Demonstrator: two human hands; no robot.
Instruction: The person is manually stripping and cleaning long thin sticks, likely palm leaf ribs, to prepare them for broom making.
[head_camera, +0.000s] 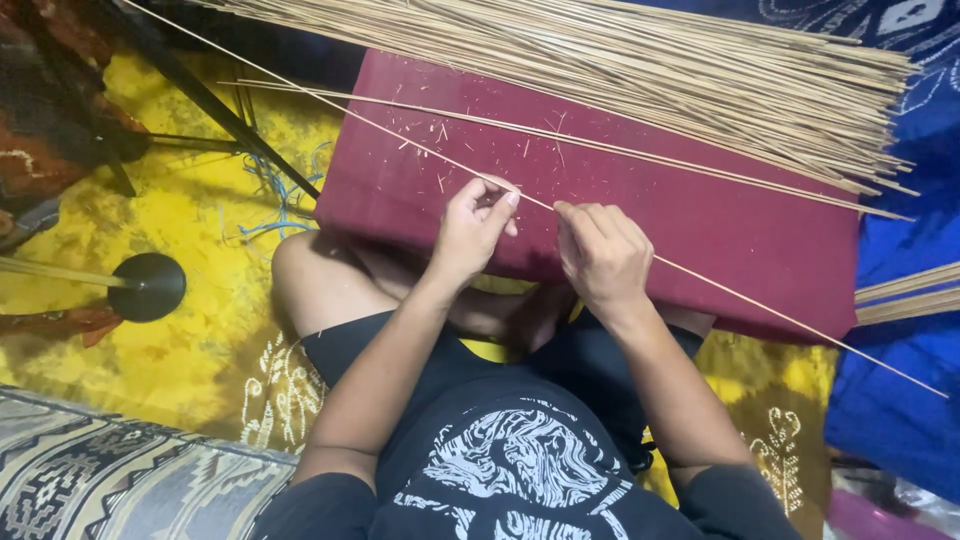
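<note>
Over maroon cushion (700, 230), thin stick (380, 125) pinched between left hand (468, 232), right hand (603, 257)

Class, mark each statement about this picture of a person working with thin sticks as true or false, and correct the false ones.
1. Both hands pinch one long thin pale stick. True: left hand, right hand.
2. The firm rectangular cushion under the stick is green. False: it is maroon.
3. A large bundle of thin pale sticks lies across the cushion's far edge. True.
4. The patterned cloth on the floor is white. False: it is yellow.
5. A black round base with a pole stands on the left. True.
</note>
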